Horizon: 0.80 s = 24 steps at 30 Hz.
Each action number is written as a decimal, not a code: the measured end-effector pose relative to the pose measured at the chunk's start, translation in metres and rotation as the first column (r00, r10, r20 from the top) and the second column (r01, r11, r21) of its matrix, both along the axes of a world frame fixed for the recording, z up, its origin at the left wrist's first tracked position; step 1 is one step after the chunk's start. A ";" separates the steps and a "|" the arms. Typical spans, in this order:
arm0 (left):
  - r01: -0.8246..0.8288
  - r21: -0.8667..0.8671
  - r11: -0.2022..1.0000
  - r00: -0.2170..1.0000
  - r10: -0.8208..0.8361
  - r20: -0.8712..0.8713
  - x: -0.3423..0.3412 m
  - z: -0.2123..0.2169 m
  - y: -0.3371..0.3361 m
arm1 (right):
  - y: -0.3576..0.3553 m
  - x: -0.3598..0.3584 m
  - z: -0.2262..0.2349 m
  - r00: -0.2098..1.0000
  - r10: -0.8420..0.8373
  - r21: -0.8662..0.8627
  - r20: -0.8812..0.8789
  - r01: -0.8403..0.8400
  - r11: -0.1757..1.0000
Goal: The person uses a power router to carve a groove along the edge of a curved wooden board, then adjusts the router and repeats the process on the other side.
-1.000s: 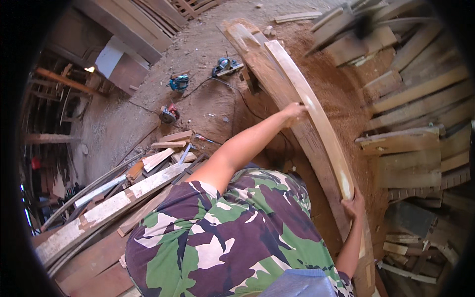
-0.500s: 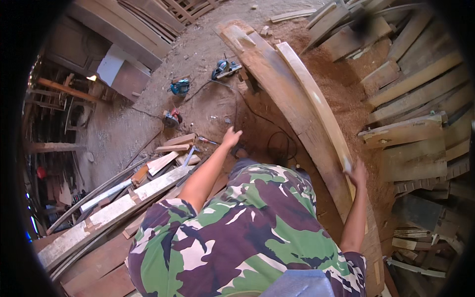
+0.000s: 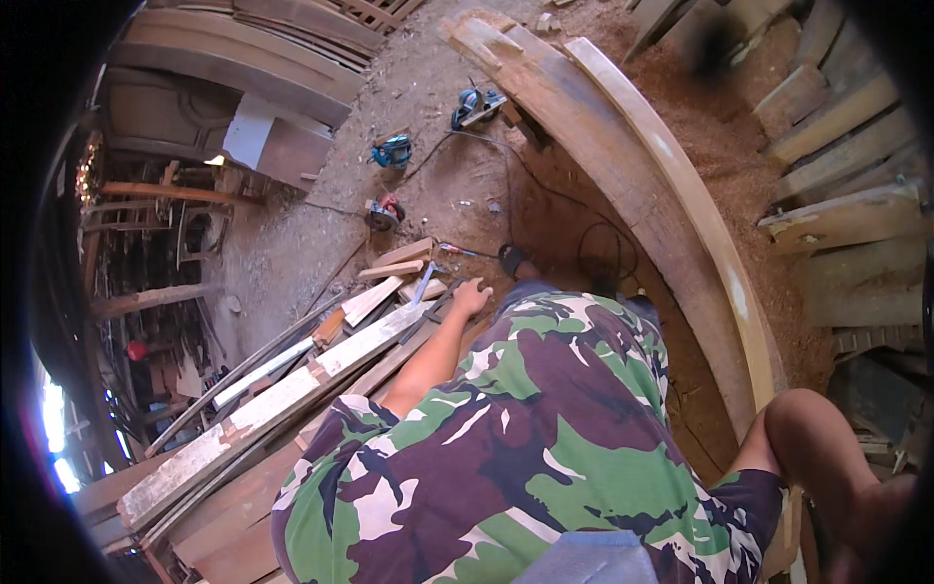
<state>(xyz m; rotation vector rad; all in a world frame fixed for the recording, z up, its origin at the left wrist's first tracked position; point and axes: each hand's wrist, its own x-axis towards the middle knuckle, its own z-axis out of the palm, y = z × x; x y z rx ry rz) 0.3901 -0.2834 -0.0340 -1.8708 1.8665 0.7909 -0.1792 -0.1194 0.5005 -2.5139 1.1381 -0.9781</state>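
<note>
Right hand (image 3: 883, 521) now off the long pale plank (image 3: 687, 185), grip unclear, left hand (image 3: 471, 297) empty, fingers half open

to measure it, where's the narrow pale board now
The narrow pale board lies along the wide plank, right of centre in the head view, with sawdust to its right.

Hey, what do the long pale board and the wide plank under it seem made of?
The pale board looks like bare wood, probably planed: its face is light and even, with whitish patches. The wide plank seems rougher, unfinished wood, its brown surface patchy and dusty-looking.
</note>
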 end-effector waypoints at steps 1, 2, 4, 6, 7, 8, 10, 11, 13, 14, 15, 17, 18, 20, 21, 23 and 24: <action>-0.019 -0.027 0.999 0.998 0.017 -0.060 -0.007 0.005 -0.001 | 0.000 0.001 -0.004 1.000 0.005 0.017 0.002 -0.005 1.000; 0.003 -0.065 0.998 0.994 -0.010 -0.105 -0.018 0.007 -0.005 | 0.000 0.000 -0.006 1.000 0.009 0.032 -0.003 -0.009 0.999; 0.054 -0.138 0.989 0.982 -0.078 -0.175 -0.032 0.018 -0.014 | 0.004 -0.003 -0.006 1.000 0.009 0.059 0.004 -0.010 0.998; 0.092 -0.184 0.979 0.973 -0.128 -0.193 -0.038 0.023 -0.021 | 0.007 -0.010 -0.005 1.000 0.009 0.074 0.003 -0.010 0.997; 0.110 -0.207 0.972 0.967 -0.153 -0.203 -0.038 0.024 -0.020 | 0.008 -0.015 -0.004 1.000 0.014 0.085 0.007 -0.014 0.996; 0.115 -0.203 0.973 0.968 -0.155 -0.197 -0.037 0.027 -0.015 | 0.010 -0.020 -0.003 1.000 0.013 0.095 0.004 -0.013 0.995; 0.126 -0.206 0.970 0.965 -0.168 -0.200 -0.035 0.024 -0.012 | 0.015 -0.033 0.002 1.000 -0.005 0.115 -0.014 0.007 0.993; 0.104 -0.204 0.973 0.968 -0.146 -0.204 -0.028 0.026 -0.007 | 0.017 -0.039 0.005 1.000 -0.020 0.128 -0.018 0.022 0.992; 0.073 -0.162 0.984 0.981 -0.101 -0.168 -0.014 0.025 0.008 | 0.022 -0.062 0.003 0.994 -0.111 0.174 -0.020 0.113 0.978; 0.051 -0.138 0.989 0.986 -0.072 -0.152 -0.005 0.026 0.018 | 0.021 -0.070 -0.005 0.974 -0.226 0.211 0.000 0.221 0.952; 0.047 -0.113 0.992 0.990 -0.062 -0.127 0.003 0.024 0.021 | 0.019 -0.073 -0.018 0.924 -0.382 0.238 0.039 0.362 0.901; 0.083 -0.089 0.993 0.989 -0.094 -0.119 -0.003 0.024 0.004 | -0.024 -0.040 -0.083 0.658 -0.727 0.220 0.197 0.693 0.687; 0.068 -0.082 0.994 0.990 -0.077 -0.116 -0.003 0.026 0.009 | -0.054 -0.024 -0.121 0.500 -0.814 0.248 0.296 0.783 0.571; -0.001 -0.057 0.998 0.995 -0.004 -0.096 -0.002 0.031 0.020 | -0.097 -0.057 -0.247 0.430 -0.785 0.530 0.446 0.580 0.618; 0.003 -0.052 0.999 0.997 -0.007 -0.081 0.005 0.030 0.026 | -0.111 -0.063 -0.294 0.373 -0.853 0.661 0.366 0.541 0.520; -0.002 -0.055 0.998 0.996 -0.003 -0.094 0.016 0.028 0.038 | -0.121 -0.078 -0.399 0.424 -0.880 0.686 0.212 0.577 0.443; 0.000 -0.066 0.998 0.996 -0.005 -0.084 0.024 0.025 0.045 | -0.124 -0.075 -0.425 0.455 -0.878 0.710 0.151 0.568 0.416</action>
